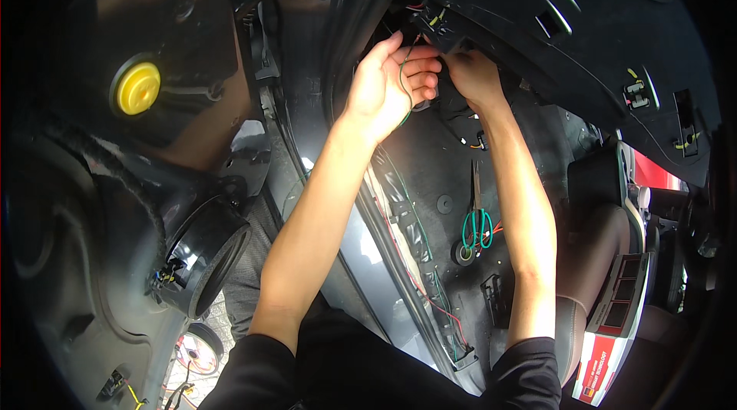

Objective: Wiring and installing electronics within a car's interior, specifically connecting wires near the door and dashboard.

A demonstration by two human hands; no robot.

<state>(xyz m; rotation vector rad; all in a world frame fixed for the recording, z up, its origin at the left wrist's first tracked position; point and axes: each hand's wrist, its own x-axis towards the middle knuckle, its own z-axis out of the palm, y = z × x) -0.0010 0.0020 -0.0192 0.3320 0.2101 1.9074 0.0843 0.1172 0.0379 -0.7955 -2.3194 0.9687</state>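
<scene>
Under the lower edge of a dark trim panel (499, 11), both my hands are raised close together. My left hand (388, 87) is turned palm up, its thumb raised and its fingers loosely bent and apart. Across its palm and fingers runs a thin dark green wire (404, 80), lying there without a visible grip. Beside its fingertips, my right hand (472, 76) has its fingers curled in under the panel. Its fingertips are hidden, so what they hold does not show. Just above both hands sits a black connector piece (439, 22) with yellow marks.
Green-handled scissors (477, 229) and a tape roll (463, 253) lie on the dark car floor. Red and green wires (418, 279) follow the door sill. At left stands the open door with a yellow round plug (138, 88); a brown seat (595, 256) and a red-white box (603, 360) are at right.
</scene>
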